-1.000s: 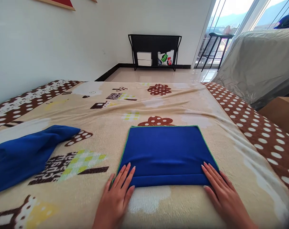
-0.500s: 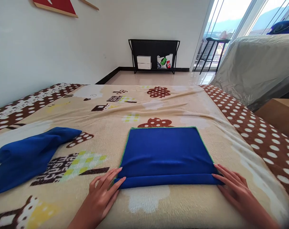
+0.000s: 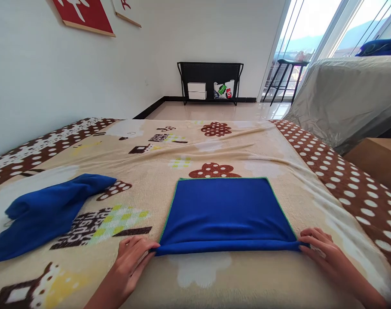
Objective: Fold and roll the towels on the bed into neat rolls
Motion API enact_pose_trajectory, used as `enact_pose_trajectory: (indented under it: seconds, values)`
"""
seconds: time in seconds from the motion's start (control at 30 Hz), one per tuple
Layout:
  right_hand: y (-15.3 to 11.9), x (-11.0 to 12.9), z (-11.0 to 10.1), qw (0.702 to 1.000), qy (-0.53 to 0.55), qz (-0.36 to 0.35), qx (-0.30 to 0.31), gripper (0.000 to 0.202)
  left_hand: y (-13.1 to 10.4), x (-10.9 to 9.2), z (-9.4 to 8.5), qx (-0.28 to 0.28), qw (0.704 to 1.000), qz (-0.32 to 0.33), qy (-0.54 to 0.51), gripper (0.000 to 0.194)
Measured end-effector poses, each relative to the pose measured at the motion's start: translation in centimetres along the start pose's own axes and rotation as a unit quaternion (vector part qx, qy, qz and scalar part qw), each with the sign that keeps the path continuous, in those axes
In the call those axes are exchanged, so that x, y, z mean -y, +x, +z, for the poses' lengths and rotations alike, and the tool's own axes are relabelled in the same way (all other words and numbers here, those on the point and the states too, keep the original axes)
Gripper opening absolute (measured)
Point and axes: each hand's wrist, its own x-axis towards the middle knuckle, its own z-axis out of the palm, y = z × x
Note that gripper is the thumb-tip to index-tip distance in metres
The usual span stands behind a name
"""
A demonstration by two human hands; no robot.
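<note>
A blue cloth with green stitched edges lies spread on the patterned blanket, its near edge rolled into a narrow band. My left hand pinches the left end of that band between thumb and fingers. At the opposite end, my right hand grips the band's right tip the same way. Small creases run across the cloth just beyond the roll. A second blue cloth lies crumpled to the left, away from both hands.
The blanket has a brown border with white dots. At the right stand a cardboard box and a plastic-covered piece of furniture. A black rack stands against the far wall, near a stool by the window.
My fingers have gone from lying spread on the band to pinching its two ends. The band looks tighter and rounder. The view has tilted up slightly.
</note>
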Motion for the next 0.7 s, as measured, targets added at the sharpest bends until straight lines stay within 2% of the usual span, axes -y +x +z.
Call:
enact_pose_trajectory:
  seconds: [0.07,0.13,0.17,0.23,0.3,0.33,0.37,0.43,0.5,0.53,0.63,0.7]
  values:
    - [-0.2,0.0,-0.1,0.999,0.003,-0.002,0.035,0.026,-0.4,0.0,0.1,0.011,1.000,-0.027,-0.005,0.021]
    - [-0.1,0.7,0.6,0.999,-0.034,0.019,0.009,0.028,-0.3,-0.8,0.8,0.019,0.998,-0.049,0.047,0.023]
    - [0.1,1.5,1.2,0.996,-0.071,0.043,-0.036,0.028,0.0,-1.7,1.5,0.004,0.993,-0.063,0.095,0.023]
    - [1.0,4.5,2.9,0.972,-0.147,0.095,-0.155,0.025,1.2,-4.6,3.5,-0.068,0.973,-0.099,0.197,0.025]
    - [2.4,8.9,4.8,0.956,-0.165,0.081,-0.230,0.026,2.8,-8.7,6.3,-0.143,0.957,-0.098,0.231,0.026]
    - [3.2,11.2,5.7,0.961,-0.145,0.037,-0.234,0.031,3.5,-10.7,7.7,-0.157,0.962,-0.066,0.212,0.028]
    - [3.9,13.3,6.5,0.972,-0.118,-0.024,-0.203,0.037,4.2,-12.5,8.9,-0.146,0.974,-0.015,0.171,0.033]
    - [4.8,15.9,7.4,0.980,-0.089,-0.116,-0.135,0.047,4.9,-14.5,10.6,-0.088,0.986,0.101,0.102,0.044]
    - [4.5,15.4,7.4,0.981,-0.100,-0.132,-0.101,0.051,4.5,-13.8,10.5,-0.028,0.983,0.152,0.101,0.048]
    - [3.9,14.2,7.0,0.982,-0.113,-0.113,-0.102,0.053,4.0,-12.5,9.9,-0.011,0.981,0.146,0.124,0.048]
    - [1.8,9.6,5.5,0.979,-0.158,-0.022,-0.127,0.058,1.9,-8.3,7.2,-0.001,0.978,0.053,0.201,0.054]
    - [1.4,9.0,4.9,0.973,-0.177,0.022,-0.144,0.059,1.6,-7.8,6.4,-0.034,0.973,0.003,0.227,0.054]
